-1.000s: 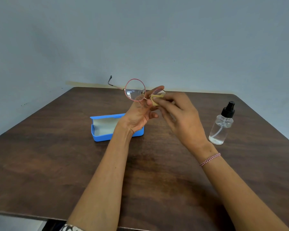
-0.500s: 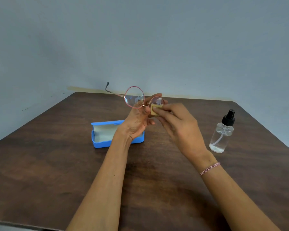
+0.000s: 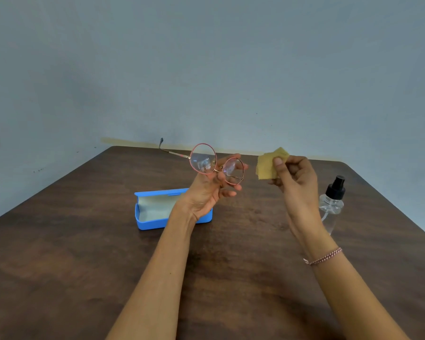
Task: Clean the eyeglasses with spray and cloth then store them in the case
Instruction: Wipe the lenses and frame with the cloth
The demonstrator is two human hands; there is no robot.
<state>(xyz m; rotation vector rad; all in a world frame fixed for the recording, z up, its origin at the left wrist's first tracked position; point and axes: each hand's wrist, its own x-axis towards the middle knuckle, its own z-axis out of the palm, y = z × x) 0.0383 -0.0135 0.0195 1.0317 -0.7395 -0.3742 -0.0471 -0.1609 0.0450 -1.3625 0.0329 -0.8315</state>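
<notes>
Left hand (image 3: 206, 192) pinches the eyeglasses (image 3: 203, 161) aloft by the frame, right hand (image 3: 296, 177) pinches the cloth (image 3: 266, 168) apart at 3 o'clock; the open case (image 3: 147, 224) lies at 7 o'clock below the eyeglasses, long axis 9-to-3, nearer the left hand.

The left hand (image 3: 206, 190) and its wrist hide the right end of the case (image 3: 152, 212). The right wrist covers the lower left side of the spray bottle (image 3: 333, 204). The fingers (image 3: 293, 168) of the right hand (image 3: 295, 177) cover part of the cloth (image 3: 268, 165). The second arm of the glasses (image 3: 204, 159) is out of sight behind the left hand. The picture's bottom edge cuts off the near edge of the worktop (image 3: 59, 241).
</notes>
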